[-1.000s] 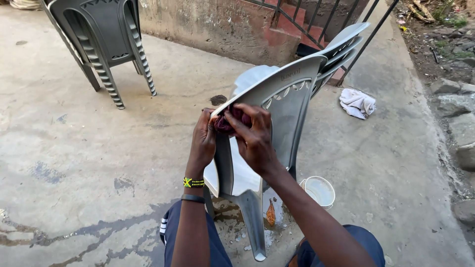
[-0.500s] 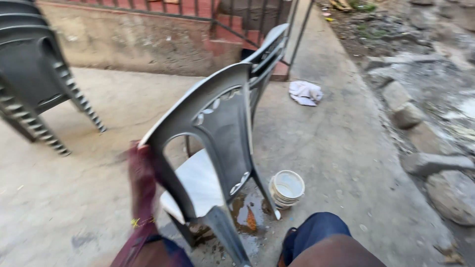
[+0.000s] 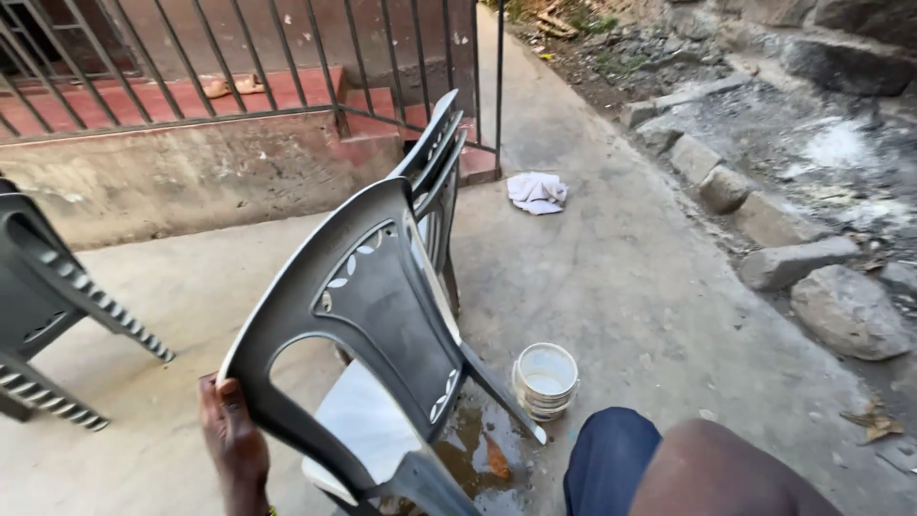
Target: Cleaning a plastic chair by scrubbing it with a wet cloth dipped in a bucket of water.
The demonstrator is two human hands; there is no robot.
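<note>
**Fingers clamped on a tilted plastic chair**

Fingers of the left hand (image 3: 232,441) are pressed together around the lower rim of the dark grey plastic chair (image 3: 368,315), which tips over the wet concrete floor (image 3: 630,277). Moulded plastic like this is probably light and fairly stiff, though slick where wet; the rim and legs offer the firmest hold. The right hand is out of view. A small white bucket (image 3: 545,380) stands just beside the chair's leg, apparently holding a little pale liquid. A white rag (image 3: 537,192) lies well apart, near the railing (image 3: 287,57)
</note>
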